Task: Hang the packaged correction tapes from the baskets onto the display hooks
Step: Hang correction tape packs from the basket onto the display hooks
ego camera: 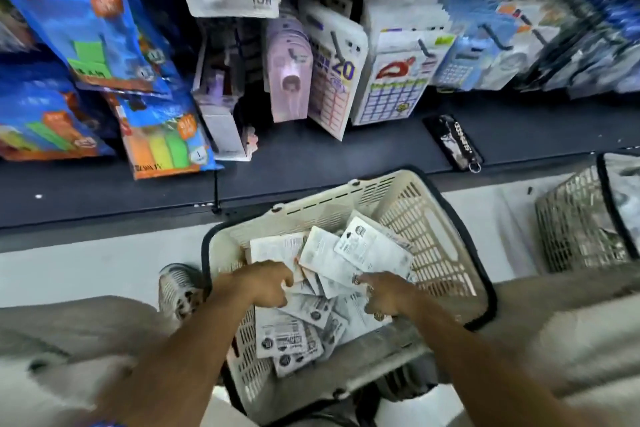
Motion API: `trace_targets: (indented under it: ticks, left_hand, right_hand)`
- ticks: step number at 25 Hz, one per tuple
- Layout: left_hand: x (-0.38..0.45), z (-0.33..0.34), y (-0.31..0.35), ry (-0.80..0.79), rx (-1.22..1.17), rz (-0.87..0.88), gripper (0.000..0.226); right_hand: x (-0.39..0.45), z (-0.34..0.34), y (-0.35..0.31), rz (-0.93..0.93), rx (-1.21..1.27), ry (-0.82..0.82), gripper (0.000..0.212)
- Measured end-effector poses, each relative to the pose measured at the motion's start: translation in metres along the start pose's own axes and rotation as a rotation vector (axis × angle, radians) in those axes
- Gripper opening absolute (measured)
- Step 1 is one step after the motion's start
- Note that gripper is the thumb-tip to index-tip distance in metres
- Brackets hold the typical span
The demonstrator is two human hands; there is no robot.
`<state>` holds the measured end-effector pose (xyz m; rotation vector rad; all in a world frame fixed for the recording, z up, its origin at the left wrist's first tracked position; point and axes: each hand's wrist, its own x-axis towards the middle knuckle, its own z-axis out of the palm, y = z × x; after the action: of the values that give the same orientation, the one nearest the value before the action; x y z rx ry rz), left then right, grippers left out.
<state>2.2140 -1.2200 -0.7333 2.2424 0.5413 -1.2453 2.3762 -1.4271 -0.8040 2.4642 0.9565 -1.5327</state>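
A beige plastic basket (412,204) with a black rim stands on the floor between my knees. It holds several white correction tape packages (298,340) lying back side up. My left hand (266,282) is inside the basket, fingers curled round a package (277,248) at the left of the pile. My right hand (384,293) grips the lower edge of a fanned bunch of packages (349,253). Display hooks (427,47) stick out from the dark rack above, loaded with carded stationery.
A second beige basket (575,222) stands at the right with goods inside. A black keychain strap (453,142) lies on the dark base shelf (346,156). Blue sticky-note packs (86,21) hang at the left. My shoe (180,284) is beside the basket.
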Motion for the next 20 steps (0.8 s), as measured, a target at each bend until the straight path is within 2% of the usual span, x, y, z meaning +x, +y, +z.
trace_targets:
  ticks: [2,3,4,6,9,11,14,18,20]
  left_hand:
    - [0.014,0.01,-0.008,-0.034,-0.042,-0.031,0.049]
    - [0.019,0.008,-0.009,0.008,-0.084,-0.028,0.048]
    - [0.022,0.005,-0.009,0.068,-0.133,-0.022,0.046]
    - [0.029,-0.001,-0.004,0.166,-0.218,-0.013,0.04]
    - [0.039,0.002,0.001,0.172,-0.306,-0.003,0.033]
    - [0.043,0.008,-0.002,0.163,-0.328,-0.013,0.031]
    - [0.046,0.02,-0.009,0.144,-0.314,-0.063,0.034]
    - [0.05,0.023,-0.01,0.153,-0.321,-0.086,0.041]
    - [0.052,0.022,-0.009,0.217,-0.387,-0.1,0.04]
  right_hand:
    - [0.015,-0.009,0.002,0.021,0.046,0.384,0.063]
    - [0.023,-0.018,0.004,0.042,0.078,0.512,0.057]
    - [0.03,-0.028,0.005,0.081,0.099,0.556,0.051]
    - [0.045,-0.037,0.01,0.148,0.116,0.489,0.052]
    - [0.062,-0.026,0.014,0.094,0.186,0.333,0.085]
    - [0.072,-0.023,0.016,0.045,0.195,0.283,0.096]
    - [0.08,-0.03,0.014,-0.069,0.25,0.275,0.086]
    - [0.074,-0.016,-0.018,-0.382,-0.016,0.243,0.08]
    - [0.074,0.0,-0.035,-0.404,0.099,0.218,0.078]
